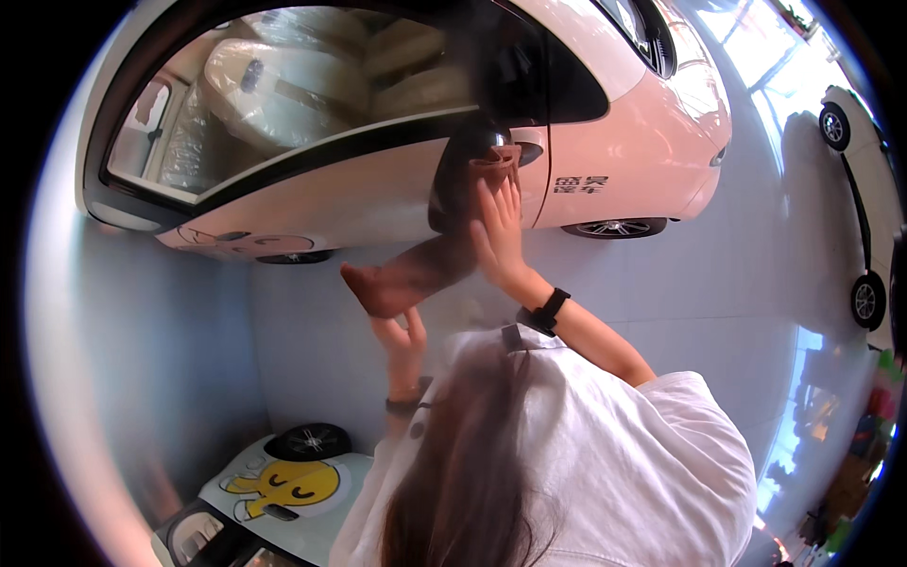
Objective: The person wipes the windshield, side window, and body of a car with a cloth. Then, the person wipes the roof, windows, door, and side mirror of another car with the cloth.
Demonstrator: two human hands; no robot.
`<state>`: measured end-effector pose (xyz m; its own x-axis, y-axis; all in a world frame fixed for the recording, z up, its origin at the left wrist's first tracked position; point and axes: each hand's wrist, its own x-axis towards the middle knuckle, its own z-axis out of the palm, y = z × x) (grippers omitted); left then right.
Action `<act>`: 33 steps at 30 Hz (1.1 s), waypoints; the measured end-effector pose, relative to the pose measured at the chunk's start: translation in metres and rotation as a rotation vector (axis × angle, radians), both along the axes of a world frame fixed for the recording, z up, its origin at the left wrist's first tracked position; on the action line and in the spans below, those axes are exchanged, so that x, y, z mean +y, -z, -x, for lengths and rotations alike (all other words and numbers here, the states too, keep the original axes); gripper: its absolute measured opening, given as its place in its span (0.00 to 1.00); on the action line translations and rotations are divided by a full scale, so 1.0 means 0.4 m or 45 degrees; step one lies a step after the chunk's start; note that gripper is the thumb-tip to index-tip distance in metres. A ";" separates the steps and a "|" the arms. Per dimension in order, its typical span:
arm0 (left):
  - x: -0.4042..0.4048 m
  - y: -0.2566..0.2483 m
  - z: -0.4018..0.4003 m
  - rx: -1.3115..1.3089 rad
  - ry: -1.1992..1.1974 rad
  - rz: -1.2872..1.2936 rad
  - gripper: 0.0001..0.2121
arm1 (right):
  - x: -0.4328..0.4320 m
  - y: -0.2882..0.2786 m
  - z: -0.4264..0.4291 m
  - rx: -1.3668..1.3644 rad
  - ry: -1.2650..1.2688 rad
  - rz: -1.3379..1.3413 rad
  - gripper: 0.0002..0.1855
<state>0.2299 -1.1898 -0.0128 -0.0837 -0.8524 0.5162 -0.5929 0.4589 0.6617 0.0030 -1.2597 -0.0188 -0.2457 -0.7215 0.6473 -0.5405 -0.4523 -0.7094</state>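
Observation:
A brown cloth [425, 273] stretches in front of a pink and white car [397, 191], up to its dark side mirror [453, 184]. My right hand [499, 230], with a black band on the wrist, lies nearly flat on the upper part of the cloth at the mirror, fingers extended. A folded end of the cloth sticks out past the fingertips. Lower left, my left hand [402, 333] holds the other end from below; its fingertips are hidden behind the cloth. The door handle [529, 149] is just right of the mirror.
Wrapped seats [283, 92] show through the car's window. A pale green car [354, 471] with a yellow cartoon figure stands at lower left, and a light-coloured car [868, 177] at far right. Grey floor [680, 298] lies between them. Long hair and a white shirt fill the lower middle.

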 end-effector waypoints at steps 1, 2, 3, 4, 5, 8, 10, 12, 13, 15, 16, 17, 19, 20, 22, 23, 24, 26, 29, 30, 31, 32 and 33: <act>-0.020 0.004 -0.016 -0.097 0.073 0.066 0.24 | -0.007 -0.006 0.012 0.135 0.012 0.035 0.30; -0.045 -0.003 -0.025 -0.106 0.102 0.082 0.24 | -0.014 -0.021 0.020 0.265 0.029 0.069 0.30; -0.061 -0.003 -0.036 -0.268 0.227 0.198 0.25 | -0.024 -0.064 0.023 0.342 0.030 0.103 0.28; -0.078 -0.004 -0.045 -0.429 0.354 0.317 0.25 | -0.040 -0.111 0.026 0.337 0.054 0.102 0.28; -0.098 -0.029 -0.023 -0.569 0.408 0.296 0.25 | -0.056 -0.162 0.039 0.457 -0.046 0.098 0.27; -0.175 -0.108 0.094 -0.562 0.810 0.510 0.25 | -0.130 -0.222 0.065 0.597 -0.172 0.118 0.25; -0.198 -0.098 0.186 -0.459 0.695 0.515 0.24 | -0.172 -0.222 0.091 0.554 -0.214 0.011 0.23; -0.221 -0.107 0.249 -0.398 0.469 0.449 0.23 | -0.208 -0.216 0.133 0.529 -0.187 -0.078 0.21; -0.234 -0.123 0.276 -0.437 0.416 0.426 0.25 | -0.226 -0.203 0.156 0.244 -0.266 -0.137 0.21; -0.255 -0.170 0.316 -0.439 0.336 0.435 0.27 | -0.233 -0.184 0.168 -0.319 -0.438 -0.204 0.19; -0.269 -0.179 0.325 -0.427 0.331 0.435 0.27 | -0.231 -0.179 0.161 -0.307 -0.440 -0.208 0.19; -0.282 -0.182 0.329 -0.418 0.284 0.440 0.25 | -0.227 -0.174 0.140 -0.793 -0.578 -0.228 0.19; -0.297 -0.171 0.326 -0.404 0.216 0.427 0.24 | -0.182 -0.181 0.097 -0.785 -0.695 -0.202 0.21; -0.305 -0.164 0.315 -0.384 0.213 0.448 0.23 | -0.150 -0.199 0.070 -0.333 -0.637 -0.073 0.23; -0.311 -0.154 0.328 -0.324 0.215 0.492 0.22 | -0.160 -0.129 0.071 -1.361 -0.779 -0.058 0.29; -0.303 -0.139 0.331 -0.287 0.236 0.523 0.21 | -0.184 -0.078 0.079 -1.317 -0.615 -0.021 0.32; -0.292 -0.111 0.324 -0.259 0.258 0.542 0.21 | -0.185 -0.040 0.083 -1.303 -0.612 -0.030 0.32; -0.278 -0.043 0.286 -0.273 0.255 0.514 0.23 | -0.168 -0.001 0.056 -0.374 0.170 0.060 0.30; -0.251 0.036 0.232 -0.324 0.146 0.681 0.23 | -0.081 -0.091 -0.046 -0.404 0.225 -0.146 0.27; -0.230 -0.002 0.239 -0.463 0.095 0.701 0.19 | -0.056 -0.117 -0.044 -0.536 0.087 -0.237 0.33; -0.217 -0.003 0.236 -0.120 0.206 0.268 0.17 | -0.033 -0.140 -0.055 -0.677 -0.054 -0.339 0.39; -0.203 -0.038 0.242 0.091 0.268 -0.018 0.16 | -0.011 -0.169 -0.068 -0.815 -0.180 -0.449 0.46; -0.190 -0.073 0.266 0.358 0.315 -0.301 0.17 | -0.017 -0.116 -0.049 -0.824 -0.084 -0.640 0.39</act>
<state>0.1235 -1.2659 0.0165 -0.1846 -0.9215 0.3417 -0.2663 0.3816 0.8852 0.0226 -1.2665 0.0277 -0.4066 -0.9135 -0.0120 0.0616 -0.0143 -0.9980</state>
